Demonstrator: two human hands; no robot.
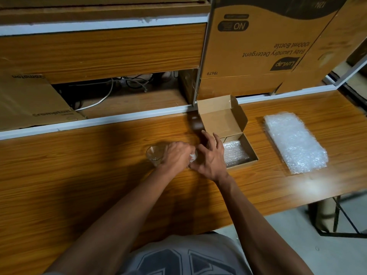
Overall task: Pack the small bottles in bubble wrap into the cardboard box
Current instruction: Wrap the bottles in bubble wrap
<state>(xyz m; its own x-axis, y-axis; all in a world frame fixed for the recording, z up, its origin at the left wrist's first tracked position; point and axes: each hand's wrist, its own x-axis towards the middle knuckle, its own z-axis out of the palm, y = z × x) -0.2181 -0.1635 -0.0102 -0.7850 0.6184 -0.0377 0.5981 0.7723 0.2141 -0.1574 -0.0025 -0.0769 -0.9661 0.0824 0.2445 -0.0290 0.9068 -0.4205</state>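
A small open cardboard box (253,153) sits on the wooden table, lid raised behind it, with bubble wrap (235,152) lying inside. Just left of the box my left hand (177,155) grips a small clear bottle (155,155) lying on its side; a bit of bubble wrap shows at its right end. My right hand (211,155) rests against that end with fingers spread, partly covering the box's left wall. A dark blurred object (195,123) stands beside the box's back left corner.
A stack of bubble wrap sheets (294,141) lies right of the box. A large printed carton (258,46) and a wooden shelf with cables (127,84) stand behind the table. The table's front edge (278,212) drops to the floor at right.
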